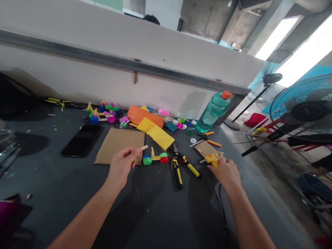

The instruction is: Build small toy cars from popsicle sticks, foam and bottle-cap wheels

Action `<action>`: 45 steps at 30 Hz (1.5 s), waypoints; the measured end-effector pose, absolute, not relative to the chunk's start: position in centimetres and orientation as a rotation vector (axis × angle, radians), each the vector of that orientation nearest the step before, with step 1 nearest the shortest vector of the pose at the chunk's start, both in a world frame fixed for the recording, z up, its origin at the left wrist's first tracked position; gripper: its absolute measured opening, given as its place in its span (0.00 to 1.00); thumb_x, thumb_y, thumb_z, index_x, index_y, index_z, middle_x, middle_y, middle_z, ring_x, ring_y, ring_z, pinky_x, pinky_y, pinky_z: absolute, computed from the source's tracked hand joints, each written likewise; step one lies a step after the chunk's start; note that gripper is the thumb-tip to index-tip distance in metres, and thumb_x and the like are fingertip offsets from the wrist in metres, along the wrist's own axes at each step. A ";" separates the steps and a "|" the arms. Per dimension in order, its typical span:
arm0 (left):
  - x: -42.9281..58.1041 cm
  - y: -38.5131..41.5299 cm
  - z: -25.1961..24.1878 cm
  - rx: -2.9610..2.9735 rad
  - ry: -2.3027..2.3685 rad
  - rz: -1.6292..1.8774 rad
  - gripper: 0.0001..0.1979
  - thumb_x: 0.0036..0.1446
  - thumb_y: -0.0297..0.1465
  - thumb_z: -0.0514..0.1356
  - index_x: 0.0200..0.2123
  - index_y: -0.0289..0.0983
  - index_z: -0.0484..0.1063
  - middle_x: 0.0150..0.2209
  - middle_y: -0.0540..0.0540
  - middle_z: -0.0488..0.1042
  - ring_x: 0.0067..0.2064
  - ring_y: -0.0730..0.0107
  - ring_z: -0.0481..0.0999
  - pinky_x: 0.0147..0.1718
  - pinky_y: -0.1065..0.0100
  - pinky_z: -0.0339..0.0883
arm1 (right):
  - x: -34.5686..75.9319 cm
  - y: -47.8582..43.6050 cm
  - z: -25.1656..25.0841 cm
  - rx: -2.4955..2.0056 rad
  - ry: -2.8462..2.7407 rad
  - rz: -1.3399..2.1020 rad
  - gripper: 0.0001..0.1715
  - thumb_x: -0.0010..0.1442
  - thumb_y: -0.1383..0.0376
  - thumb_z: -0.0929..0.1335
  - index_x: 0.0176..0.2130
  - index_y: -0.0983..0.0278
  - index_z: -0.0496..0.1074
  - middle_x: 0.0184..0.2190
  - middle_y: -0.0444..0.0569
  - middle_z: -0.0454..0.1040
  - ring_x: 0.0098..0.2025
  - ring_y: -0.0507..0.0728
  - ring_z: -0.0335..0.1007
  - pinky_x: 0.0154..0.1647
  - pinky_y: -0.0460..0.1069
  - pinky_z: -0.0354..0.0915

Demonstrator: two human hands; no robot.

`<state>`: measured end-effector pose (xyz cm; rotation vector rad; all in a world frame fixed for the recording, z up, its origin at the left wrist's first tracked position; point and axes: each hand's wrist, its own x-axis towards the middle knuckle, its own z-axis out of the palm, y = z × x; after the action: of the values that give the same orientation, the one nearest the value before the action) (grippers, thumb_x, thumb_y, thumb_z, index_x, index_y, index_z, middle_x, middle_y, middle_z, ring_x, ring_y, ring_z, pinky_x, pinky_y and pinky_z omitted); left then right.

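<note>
My left hand pinches a short piece of wooden stick above the right edge of a cardboard sheet. Just right of it stands a small car made of bottle caps and sticks, with blue, green and red caps. My right hand is closed around a yellow hot glue gun, whose black cord trails toward me. Under the gun's front lies a smaller cardboard piece. Yellow-and-black pliers lie with handles spread between my hands.
A black phone lies left of the cardboard. Yellow paper, orange paper, bottle caps and a second cap-wheeled model line the back. A teal bottle stands at the back right; a fan is beyond the table.
</note>
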<state>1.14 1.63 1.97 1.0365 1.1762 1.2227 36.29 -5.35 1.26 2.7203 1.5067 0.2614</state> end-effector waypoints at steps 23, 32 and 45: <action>-0.4 0.6 1.1 0.846 0.907 1.165 0.11 0.47 0.36 0.64 0.24 0.34 0.71 0.23 0.52 0.67 0.21 0.82 0.60 0.18 0.78 0.53 | 17.9 -6.3 6.9 2.100 1.928 -3.152 0.15 0.55 0.56 0.64 0.36 0.65 0.69 0.30 0.48 0.72 0.18 0.48 0.59 0.13 0.43 0.56; -0.1 0.3 1.3 0.790 0.917 1.112 0.10 0.45 0.36 0.65 0.23 0.34 0.71 0.22 0.51 0.68 0.20 0.82 0.62 0.18 0.78 0.54 | 18.5 -6.8 4.6 2.155 2.080 -2.903 0.19 0.57 0.52 0.63 0.34 0.66 0.69 0.27 0.47 0.71 0.16 0.46 0.58 0.13 0.43 0.57; -0.1 0.2 1.6 0.732 0.863 1.089 0.11 0.43 0.35 0.66 0.23 0.34 0.69 0.22 0.52 0.68 0.21 0.82 0.63 0.17 0.79 0.53 | 18.5 -7.1 4.2 2.247 2.176 -2.733 0.19 0.58 0.52 0.63 0.30 0.66 0.68 0.24 0.46 0.71 0.16 0.47 0.58 0.16 0.44 0.58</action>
<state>-0.12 0.18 1.64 0.7324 0.8626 1.0886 18.54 -7.06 4.24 2.2466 2.1760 -2.7335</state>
